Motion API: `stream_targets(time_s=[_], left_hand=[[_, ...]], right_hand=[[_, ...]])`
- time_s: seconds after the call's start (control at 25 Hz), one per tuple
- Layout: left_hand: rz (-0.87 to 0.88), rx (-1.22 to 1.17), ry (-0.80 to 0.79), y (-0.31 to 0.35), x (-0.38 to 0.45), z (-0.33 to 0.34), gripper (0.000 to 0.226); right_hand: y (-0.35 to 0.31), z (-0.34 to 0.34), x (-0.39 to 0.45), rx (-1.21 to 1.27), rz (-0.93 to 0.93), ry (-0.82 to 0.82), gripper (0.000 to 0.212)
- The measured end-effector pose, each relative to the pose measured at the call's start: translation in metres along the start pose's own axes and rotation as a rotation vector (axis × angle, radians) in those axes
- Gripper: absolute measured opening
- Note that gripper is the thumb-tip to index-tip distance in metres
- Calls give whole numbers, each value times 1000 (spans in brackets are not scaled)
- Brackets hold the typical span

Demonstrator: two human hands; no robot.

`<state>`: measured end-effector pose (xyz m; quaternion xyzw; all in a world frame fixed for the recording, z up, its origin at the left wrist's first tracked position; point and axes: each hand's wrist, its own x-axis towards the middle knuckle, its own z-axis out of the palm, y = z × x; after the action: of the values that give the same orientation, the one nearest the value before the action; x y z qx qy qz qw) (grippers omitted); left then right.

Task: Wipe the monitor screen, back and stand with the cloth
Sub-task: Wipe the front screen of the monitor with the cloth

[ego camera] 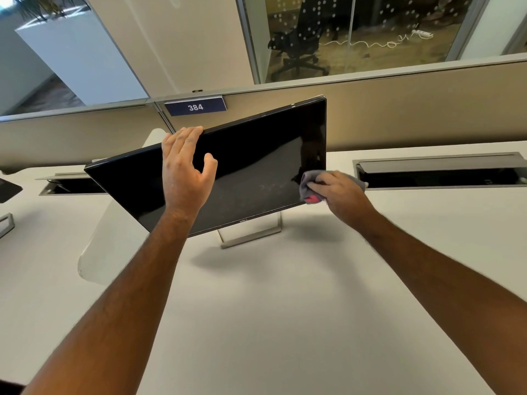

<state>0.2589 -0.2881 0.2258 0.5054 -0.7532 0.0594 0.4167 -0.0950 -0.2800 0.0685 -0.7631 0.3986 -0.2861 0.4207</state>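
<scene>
A black monitor (256, 166) with its dark screen off stands on a silver stand (251, 233) on the white desk (271, 323). My left hand (185, 172) grips the monitor's top edge, fingers hooked over it and thumb lying on the screen. My right hand (339, 192) holds a grey cloth (309, 181) with a pink patch, pressed against the screen's lower right corner. The monitor's back is hidden.
Open cable trays (439, 173) are sunk into the desk behind the monitor, right and left. A beige partition (399, 115) with a blue sign reading 384 (196, 107) runs along the back. Another stand's corner (7, 223) shows at the far left.
</scene>
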Motion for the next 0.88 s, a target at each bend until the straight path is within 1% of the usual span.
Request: stream_targets(time_s=[0.04,0.08,0.12,0.16,0.2,0.24,0.28,0.32,0.36,0.4,0.44,0.48,0.52,0.56,0.6,0.64,0.68,0.72,0.76,0.8,0.84,0.88], left_hand=[[0,0,3,-1,0,0,48],[0,-1,4,-1,-1,0,48],[-1,-2,3,-2,-1,0,47],[-2,-4,1,-2,-2,1,47],[-6,-5,-3,-1,-2,1,48],[-13,-5,-8,0,-1,2,48],[-18,-4,-13,1,-1,3,49],[-18,1,-18,1,-1,3,49],[-15,7,-17,2,-1,2,49],[-10,11,-13,3,-2,1,49],[-5,10,-9,3,-3,1,49],[-3,7,-8,4,-4,0,49],[-3,5,-10,3,-4,-1,49],[-7,4,-12,3,-4,-1,49],[-12,2,-13,2,-3,-1,49],[-19,-1,-11,2,-3,0,49],[-26,-5,-7,2,-2,0,49],[-30,-10,-3,2,-2,1,49],[-31,-14,-1,2,-2,1,49],[-29,-16,-1,2,-2,1,49],[-28,-16,-3,3,-3,1,49],[-25,-16,-8,3,-2,1,49]], right_hand=[[-9,0,2,-165,-48,133,37],[-17,-3,10,-248,-169,150,42],[-25,-8,18,-187,-254,58,45],[-32,-15,23,-70,-322,-23,46],[-33,-20,28,39,-306,-113,47],[-34,-20,34,160,-196,-200,48],[-31,-17,28,216,-162,-250,46],[-20,-4,17,273,-105,-217,44],[-7,15,6,311,-27,-239,43],[8,29,0,350,-6,-252,46],[12,34,-4,334,24,-266,53],[16,32,-5,315,40,-242,62],[18,26,-1,253,38,-262,69],[12,22,2,213,59,-247,72],[-8,19,2,165,12,-179,67],[-20,18,1,107,-9,-102,55],[-22,21,1,-2,-70,-10,44],[-27,18,5,-133,-119,125,46],[-32,15,12,-205,-180,180,48],[-41,12,20,-177,-143,147,48],[-47,2,27,-134,-186,149,53],[-46,-2,31,-51,-160,44,52]])
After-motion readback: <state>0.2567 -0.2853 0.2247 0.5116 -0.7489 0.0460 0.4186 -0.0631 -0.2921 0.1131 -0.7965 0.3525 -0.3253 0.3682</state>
